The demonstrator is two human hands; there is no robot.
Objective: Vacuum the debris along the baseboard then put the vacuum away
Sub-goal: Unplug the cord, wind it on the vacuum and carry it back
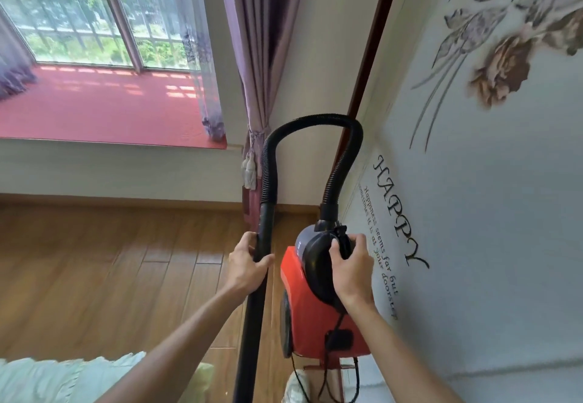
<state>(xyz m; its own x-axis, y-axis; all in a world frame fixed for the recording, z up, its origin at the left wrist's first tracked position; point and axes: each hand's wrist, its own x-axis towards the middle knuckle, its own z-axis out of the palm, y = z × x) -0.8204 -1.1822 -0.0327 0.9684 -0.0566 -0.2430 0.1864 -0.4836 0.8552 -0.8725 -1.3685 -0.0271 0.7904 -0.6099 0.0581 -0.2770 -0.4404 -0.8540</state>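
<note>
Head view: a decal-printed wall [473,213] fills the right, with wooden floor [94,260] running to the baseboard [126,198] at left. The red vacuum canister [309,317] stands upended just beside the wall; whether anything supports it from below is unclear. Its hose [315,119] arches over to the black wand [255,308]. The left grip [247,265] wraps the wand, and the right grip [351,271] clasps the canister's black cap. No debris shows, so this looks like carrying, probably stowing. The next move needs both holds kept and the dangling cord [356,377] kept clear.
</note>
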